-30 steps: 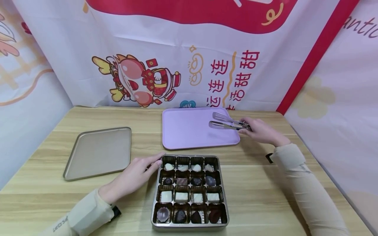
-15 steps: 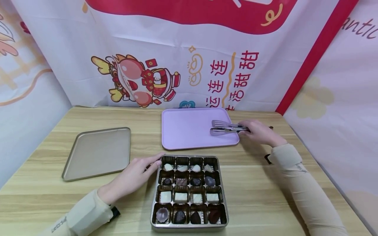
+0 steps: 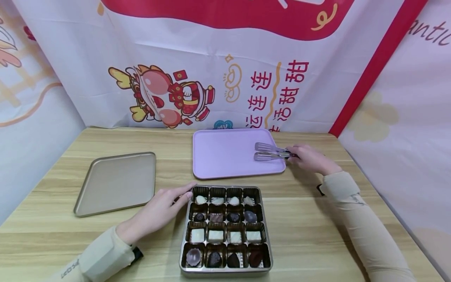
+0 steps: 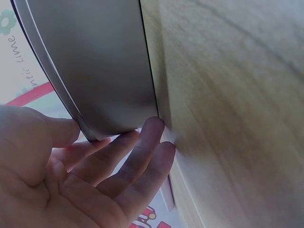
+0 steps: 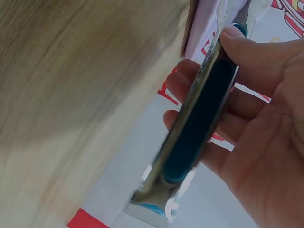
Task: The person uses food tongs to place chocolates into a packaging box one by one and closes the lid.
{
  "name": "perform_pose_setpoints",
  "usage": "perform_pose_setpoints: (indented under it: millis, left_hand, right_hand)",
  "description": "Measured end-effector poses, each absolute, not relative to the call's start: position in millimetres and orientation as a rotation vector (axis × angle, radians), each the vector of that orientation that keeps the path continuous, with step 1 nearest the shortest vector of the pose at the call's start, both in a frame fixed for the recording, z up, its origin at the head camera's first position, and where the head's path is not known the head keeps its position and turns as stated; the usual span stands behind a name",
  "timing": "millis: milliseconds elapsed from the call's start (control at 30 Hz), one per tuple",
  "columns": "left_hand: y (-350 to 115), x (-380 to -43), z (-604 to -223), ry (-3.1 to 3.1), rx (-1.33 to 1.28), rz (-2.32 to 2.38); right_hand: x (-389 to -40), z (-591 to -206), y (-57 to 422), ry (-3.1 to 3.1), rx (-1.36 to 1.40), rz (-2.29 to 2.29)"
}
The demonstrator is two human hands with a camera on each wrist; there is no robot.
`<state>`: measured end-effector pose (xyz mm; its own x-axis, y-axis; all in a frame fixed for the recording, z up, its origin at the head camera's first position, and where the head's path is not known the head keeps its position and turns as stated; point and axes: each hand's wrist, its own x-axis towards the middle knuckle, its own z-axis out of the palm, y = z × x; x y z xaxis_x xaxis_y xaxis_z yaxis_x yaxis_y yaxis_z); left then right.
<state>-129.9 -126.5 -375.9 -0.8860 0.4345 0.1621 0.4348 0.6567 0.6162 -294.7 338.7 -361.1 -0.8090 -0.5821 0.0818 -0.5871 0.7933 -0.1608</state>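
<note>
My right hand (image 3: 310,158) grips metal tongs (image 3: 267,156) by the dark inlaid handle (image 5: 202,118), with the thumb on one side and curled fingers on the other. The slotted tips lie a little apart over the right part of a lilac tray (image 3: 225,150). Nothing shows between them. At the front, a square tin of chocolates (image 3: 225,275) stands in front of me, divided into rows of compartments with white and dark pieces. My left hand (image 3: 160,211) holds its back left corner. In the left wrist view, the thumb meets the rim and the fingers (image 4: 152,137) reach round the tin's wall.
A gold-brown baking tray (image 3: 118,184) lies on the wooden table (image 3: 303,243) at the left, close to my left hand. Behind the table hangs a printed white and red cloth (image 3: 197,47). Pale printed sheets also stand at both sides.
The tongs have come down and slightly nearer to me over the lilac tray; their tips drew closer, then spread a little again. The left hand and the tin have stayed in place.
</note>
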Motion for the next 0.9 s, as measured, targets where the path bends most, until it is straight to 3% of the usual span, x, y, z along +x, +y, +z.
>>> perform_pose_setpoints:
  millis: [400,633,900]
  left_hand:
    - [-127.4,-129.8,-376.6,-2.86,-0.744,-1.054]
    - [-125.5,-129.8,-376.3,-2.868,-0.753,-1.055]
    - [-126.2,-130.6,-376.7,-2.872,-0.745,-1.048]
  right_hand:
    - [-291.1,-360.0,336.7,-3.039,0.893,0.184]
    - [-264.0,-342.2,318.6,-2.987,0.803,0.28]
    - [-224.5,-343.4,274.5,-2.79,0.975,0.573]
